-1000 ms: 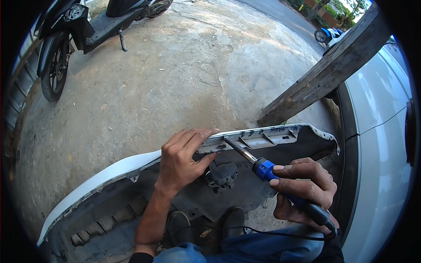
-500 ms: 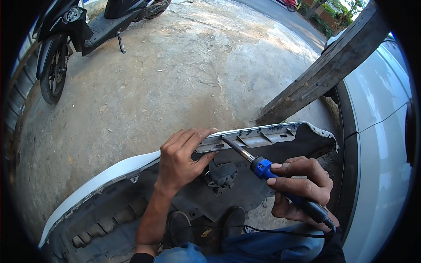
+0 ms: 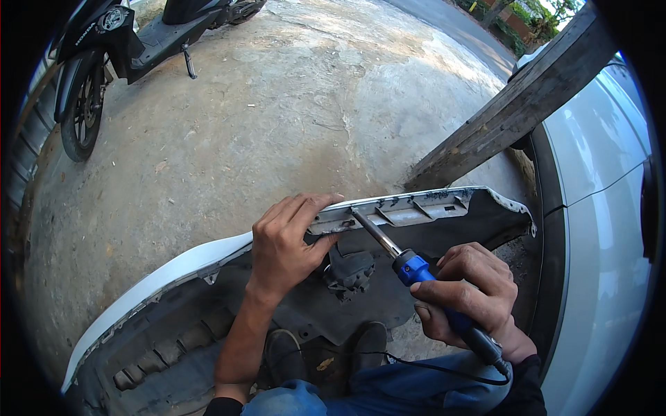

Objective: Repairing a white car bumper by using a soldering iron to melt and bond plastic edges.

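My left hand (image 3: 286,239) grips the upper edge of a white car bumper (image 3: 187,261), fingers over the outer side and thumb inside. In my right hand (image 3: 475,295) is a blue soldering iron (image 3: 414,269), its fingers wrapped round the handle. The iron's metal tip touches, or nearly touches, the bumper's ribbed inner flange just right of my left hand. Dark, rough marks run along that flange. Below it, a black round fitting (image 3: 349,272) sits on the bumper's dark inner side. A black cord (image 3: 444,373) trails from the handle across my legs.
A wooden post (image 3: 510,104) leans up from the concrete floor (image 3: 250,139) beyond the bumper. To the right stands a white car (image 3: 603,208). A black scooter (image 3: 132,48) is parked at the far left. My shoes (image 3: 368,345) are under the bumper's near side.
My right hand has shifted slightly left and its fingers have resettled on the handle. The iron's tip stays at nearly the same spot. My left hand keeps its hold.
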The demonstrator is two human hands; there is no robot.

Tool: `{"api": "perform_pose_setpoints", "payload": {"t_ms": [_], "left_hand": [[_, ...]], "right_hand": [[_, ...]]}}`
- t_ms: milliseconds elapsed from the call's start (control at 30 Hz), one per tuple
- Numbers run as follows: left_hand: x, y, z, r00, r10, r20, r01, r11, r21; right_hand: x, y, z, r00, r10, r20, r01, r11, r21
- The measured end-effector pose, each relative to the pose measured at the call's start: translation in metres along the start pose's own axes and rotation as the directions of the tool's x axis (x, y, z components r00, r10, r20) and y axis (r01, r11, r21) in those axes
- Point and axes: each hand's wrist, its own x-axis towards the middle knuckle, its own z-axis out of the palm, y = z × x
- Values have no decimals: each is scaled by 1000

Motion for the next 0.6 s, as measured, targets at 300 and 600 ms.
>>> {"api": "perform_pose_setpoints", "payload": {"t_ms": [300, 600], "left_hand": [[-2, -3, 3, 1000, -20, -17, 21, 999, 44], [-1, 0, 3, 1000, -1, -14, 2, 1000, 31]], "right_hand": [[3, -4, -4, 994, 89, 64, -87, 996, -38], [3, -4, -5, 988, 131, 82, -135, 990, 47]]}}
